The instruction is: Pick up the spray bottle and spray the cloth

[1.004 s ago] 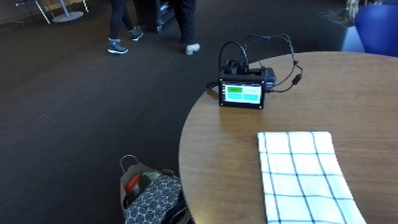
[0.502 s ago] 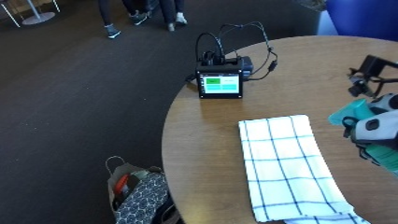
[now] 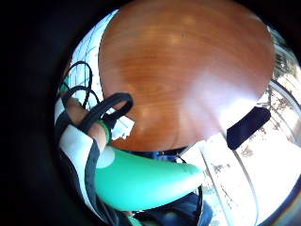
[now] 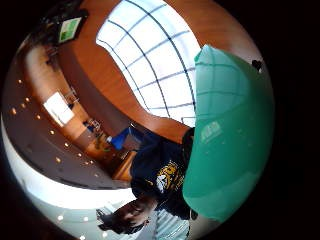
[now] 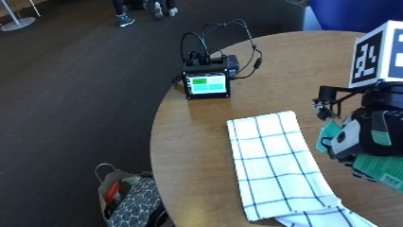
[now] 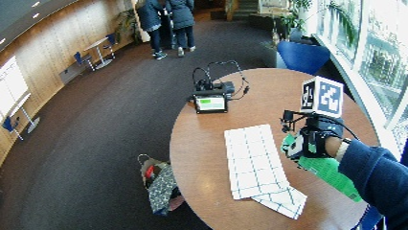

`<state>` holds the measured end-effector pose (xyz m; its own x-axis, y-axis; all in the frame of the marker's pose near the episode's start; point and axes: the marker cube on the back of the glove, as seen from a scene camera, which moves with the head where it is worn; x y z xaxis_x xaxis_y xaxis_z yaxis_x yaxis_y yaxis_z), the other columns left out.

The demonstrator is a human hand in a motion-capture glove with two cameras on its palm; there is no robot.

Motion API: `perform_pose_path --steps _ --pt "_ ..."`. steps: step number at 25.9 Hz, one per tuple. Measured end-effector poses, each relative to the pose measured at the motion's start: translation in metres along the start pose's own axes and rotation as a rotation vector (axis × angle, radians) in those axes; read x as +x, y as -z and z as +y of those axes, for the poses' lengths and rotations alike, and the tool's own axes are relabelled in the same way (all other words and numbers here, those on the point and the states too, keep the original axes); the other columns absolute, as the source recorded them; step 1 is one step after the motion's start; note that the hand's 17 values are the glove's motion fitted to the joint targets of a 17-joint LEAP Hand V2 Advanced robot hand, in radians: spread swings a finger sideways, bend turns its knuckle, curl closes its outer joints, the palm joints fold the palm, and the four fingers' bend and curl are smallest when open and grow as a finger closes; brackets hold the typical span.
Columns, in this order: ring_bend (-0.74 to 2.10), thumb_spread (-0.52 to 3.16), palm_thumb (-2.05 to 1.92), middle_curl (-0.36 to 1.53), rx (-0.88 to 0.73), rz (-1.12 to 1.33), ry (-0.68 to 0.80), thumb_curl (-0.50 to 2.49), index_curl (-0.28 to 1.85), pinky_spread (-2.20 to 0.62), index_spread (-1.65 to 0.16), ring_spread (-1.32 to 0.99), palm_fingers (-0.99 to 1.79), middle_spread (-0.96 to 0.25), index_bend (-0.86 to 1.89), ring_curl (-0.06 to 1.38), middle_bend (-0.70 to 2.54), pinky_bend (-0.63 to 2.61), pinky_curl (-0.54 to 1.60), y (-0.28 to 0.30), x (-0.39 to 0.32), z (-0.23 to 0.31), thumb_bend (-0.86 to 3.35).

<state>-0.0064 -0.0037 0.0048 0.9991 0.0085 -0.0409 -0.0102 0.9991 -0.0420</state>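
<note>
A white cloth (image 5: 277, 161) with a dark grid lies flat on the round wooden table (image 5: 189, 142), its near end folded over. My gloved right hand (image 5: 372, 127) is just to the right of the cloth and grips a green spray bottle (image 5: 378, 165). The bottle's head points toward the cloth. In the wide outside view the hand (image 6: 312, 141) holds the bottle (image 6: 328, 172) above the tabletop beside the cloth (image 6: 255, 158). The bottle's green body (image 4: 230, 135) fills much of the thumb side palm view, with the cloth (image 4: 155, 65) beyond it. A finger curls round the bottle (image 3: 141, 181).
A small black device with a green screen (image 5: 206, 82) and looped cables stands at the table's far edge. A patterned bag (image 5: 129, 196) sits on the dark carpet left of the table. A blue chair (image 6: 306, 55) stands beyond the table.
The hand with the green bottle has come into the outside view from the right and now sits beside the cloth. The outside camera has shifted too.
</note>
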Motion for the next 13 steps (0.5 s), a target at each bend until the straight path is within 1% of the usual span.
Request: perform_pose_path --steps 9,13 --pt "0.57 0.56 0.93 0.5 -0.054 0.047 -0.015 0.75 0.56 -0.24 -0.28 -0.23 1.33 -0.17 0.28 0.45 0.46 0.5 0.39 -0.015 -0.002 -0.006 -0.02" --pt "0.57 0.56 0.93 0.5 -0.021 0.024 0.022 0.76 0.57 -0.24 -0.28 -0.23 1.33 -0.17 0.28 0.45 0.46 0.51 0.39 -0.01 -0.005 -0.004 -0.02"
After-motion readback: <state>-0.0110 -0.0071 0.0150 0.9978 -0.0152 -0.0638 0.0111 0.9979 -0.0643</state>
